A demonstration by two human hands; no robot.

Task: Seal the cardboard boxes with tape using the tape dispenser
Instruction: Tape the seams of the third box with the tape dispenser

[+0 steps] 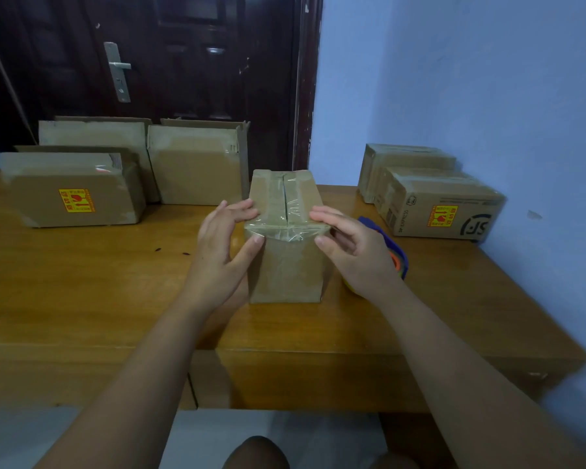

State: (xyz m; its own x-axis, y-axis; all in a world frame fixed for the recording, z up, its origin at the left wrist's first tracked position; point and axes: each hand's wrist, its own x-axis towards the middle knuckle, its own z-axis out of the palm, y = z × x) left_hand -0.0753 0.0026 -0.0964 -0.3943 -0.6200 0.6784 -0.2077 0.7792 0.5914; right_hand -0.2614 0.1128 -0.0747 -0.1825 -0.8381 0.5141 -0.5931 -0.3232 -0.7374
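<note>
A small cardboard box (286,265) stands in the middle of the wooden table (82,282), with clear tape running along its top seam and down over the near edge. My left hand (222,245) holds the box's left upper corner, fingers on top and thumb pressing the tape on the front face. My right hand (349,245) holds the right upper corner the same way. The tape dispenser (394,255), blue with orange and yellow parts, lies on the table just behind my right hand, mostly hidden by it.
Three cardboard boxes (78,191) stand at the back left before a dark door (183,62). Two more boxes (444,211) sit at the back right against the blue wall. The table's front edge (285,353) is close to me.
</note>
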